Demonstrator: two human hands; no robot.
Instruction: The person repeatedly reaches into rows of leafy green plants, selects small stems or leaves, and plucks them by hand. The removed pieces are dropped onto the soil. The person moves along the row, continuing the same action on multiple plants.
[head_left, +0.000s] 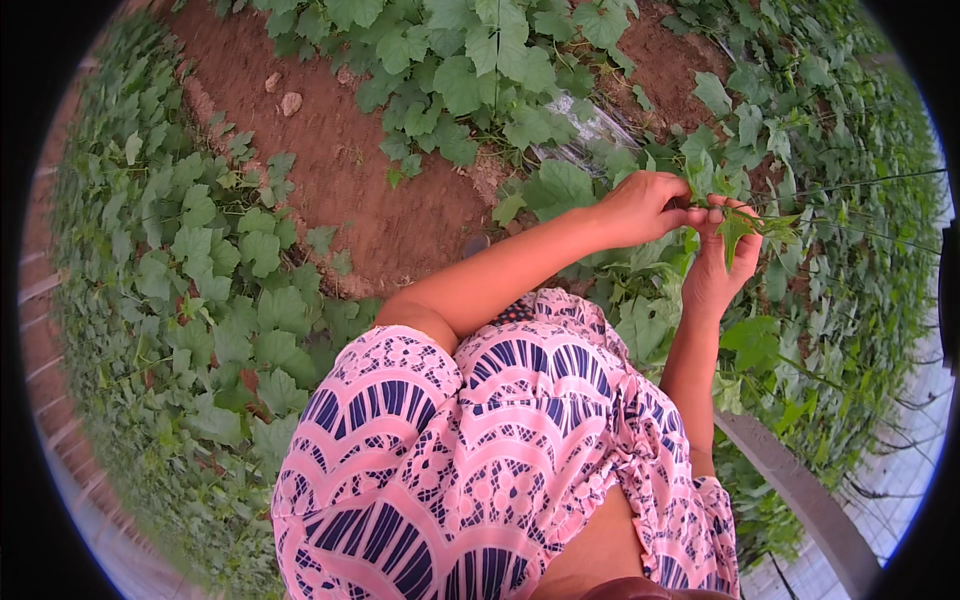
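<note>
Both hands meet at the upper right, around the leafy tip of a climbing vine (733, 225). My left hand (646, 208) reaches in from the left, its thumb and fingers pinched on the thin green stem. Close against it, my right hand (724, 259) comes from below with thumb and fingertips on the same stem. Young pale-green leaves stick out above and between the fingers. A thin dark string (855, 186) runs rightward from beside the hands. The exact spot where the fingertips touch the stem is partly hidden.
Broad-leaved vines (225, 300) cover the left side, with another dense row (840, 300) at right. Reddish bare soil (360, 187) lies between, with stones (291, 103). Plastic film (592, 131) shows under leaves. A grey post (802, 495) rises at lower right.
</note>
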